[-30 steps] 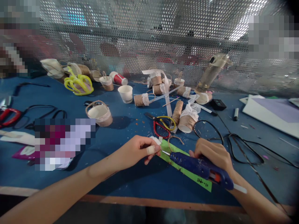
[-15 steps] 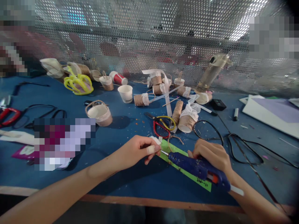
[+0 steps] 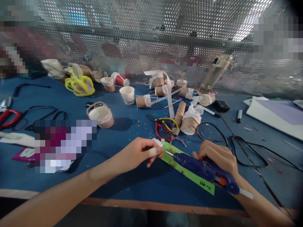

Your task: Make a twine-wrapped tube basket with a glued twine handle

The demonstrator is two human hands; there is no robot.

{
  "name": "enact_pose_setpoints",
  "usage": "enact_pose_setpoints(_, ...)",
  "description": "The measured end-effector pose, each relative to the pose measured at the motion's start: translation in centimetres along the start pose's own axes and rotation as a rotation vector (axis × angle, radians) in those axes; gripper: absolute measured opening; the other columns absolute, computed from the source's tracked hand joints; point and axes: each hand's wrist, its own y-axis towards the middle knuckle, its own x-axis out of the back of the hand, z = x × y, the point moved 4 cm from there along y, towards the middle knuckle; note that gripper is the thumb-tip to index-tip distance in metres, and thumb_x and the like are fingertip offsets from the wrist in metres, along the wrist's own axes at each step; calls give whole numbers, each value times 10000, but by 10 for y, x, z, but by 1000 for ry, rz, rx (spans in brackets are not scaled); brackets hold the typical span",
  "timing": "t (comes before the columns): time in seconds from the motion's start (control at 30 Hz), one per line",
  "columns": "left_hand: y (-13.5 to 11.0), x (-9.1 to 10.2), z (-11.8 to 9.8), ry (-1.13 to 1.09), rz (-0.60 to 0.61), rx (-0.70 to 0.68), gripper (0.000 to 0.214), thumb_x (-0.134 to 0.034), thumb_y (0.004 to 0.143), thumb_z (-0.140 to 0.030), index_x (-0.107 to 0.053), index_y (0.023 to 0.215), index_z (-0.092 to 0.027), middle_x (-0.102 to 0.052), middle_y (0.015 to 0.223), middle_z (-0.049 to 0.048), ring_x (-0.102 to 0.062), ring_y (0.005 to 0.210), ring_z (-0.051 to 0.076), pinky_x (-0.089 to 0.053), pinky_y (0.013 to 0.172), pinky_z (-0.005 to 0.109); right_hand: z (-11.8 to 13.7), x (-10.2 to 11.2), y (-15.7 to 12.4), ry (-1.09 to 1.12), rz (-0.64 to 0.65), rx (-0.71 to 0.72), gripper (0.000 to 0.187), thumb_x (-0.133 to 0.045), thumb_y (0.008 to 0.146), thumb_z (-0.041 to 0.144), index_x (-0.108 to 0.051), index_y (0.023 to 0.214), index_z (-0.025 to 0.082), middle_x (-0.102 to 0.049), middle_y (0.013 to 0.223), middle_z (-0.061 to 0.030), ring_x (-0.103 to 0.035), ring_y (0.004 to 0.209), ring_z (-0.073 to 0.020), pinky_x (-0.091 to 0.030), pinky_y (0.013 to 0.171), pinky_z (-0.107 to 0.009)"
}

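My right hand point(image 3: 217, 157) is closed round a blue hot glue gun point(image 3: 203, 170), whose metal nozzle points left toward my left hand. My left hand point(image 3: 139, 154) pinches a small white piece point(image 3: 158, 142) with a bit of brown twine point(image 3: 176, 142) at the near end of a green paper strip point(image 3: 189, 171). One finger of the left hand wears a pale plaster. The strip lies flat on the blue table point(image 3: 132, 132) under the gun.
Red and yellow scissors point(image 3: 163, 126) lie just behind my hands. Several twine-wrapped cups point(image 3: 100, 115) and a white paper cup point(image 3: 127, 94) stand further back. Black cables point(image 3: 236, 142) loop at the right. A perforated metal screen point(image 3: 151, 41) closes the back.
The glue gun has shifted slightly to the right, its nozzle drawing a little away from my left fingers. My left hand has stayed put.
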Motion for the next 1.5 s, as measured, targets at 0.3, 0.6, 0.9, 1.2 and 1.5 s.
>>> enact_pose_setpoints(0.3, 0, 1, -1, 18, 1, 0, 283, -564, 978, -337, -668, 795, -147, -566, 591, -65, -515, 501, 54, -399, 587, 190, 1, -3, -1, -33, 28, 3, 289, -585, 932, 62, -470, 715, 213, -504, 665, 31, -479, 551, -95, -376, 547, -234)
enact_pose_setpoints(0.6, 1, 1, 0, 19, -5, -5, 285, -570, 974, -347, -668, 794, -149, -568, 596, -61, -515, 501, 57, -400, 587, 193, 2, -3, -2, -44, 33, 3, 292, -590, 914, 21, -464, 737, 215, -500, 668, 35, -477, 563, -96, -367, 561, -232)
enact_pose_setpoints(0.9, 0, 1, 1, 19, -2, 1, 291, -573, 968, -366, -660, 789, -153, -567, 609, -58, -513, 504, 62, -396, 579, 198, 1, -4, -2, -34, 50, 4, 288, -600, 918, 37, -469, 726, 207, -499, 668, 42, -469, 551, -83, -366, 558, -219)
enact_pose_setpoints(1.2, 0, 1, 1, 19, -8, 14, 302, -574, 959, -392, -666, 796, -154, -564, 604, -46, -513, 509, 82, -399, 577, 213, 5, 0, 1, -65, 20, -10, 302, -551, 971, 118, -472, 697, 218, -520, 635, 26, -496, 511, -101, -375, 525, -243)
enact_pose_setpoints(1.5, 1, 0, 0, 18, -5, 13, 299, -571, 968, -378, -665, 801, -149, -568, 612, -53, -515, 512, 69, -399, 581, 199, 5, -3, 0, -79, 35, -6, 290, -568, 938, 65, -473, 707, 214, -511, 645, 43, -481, 529, -89, -380, 546, -226)
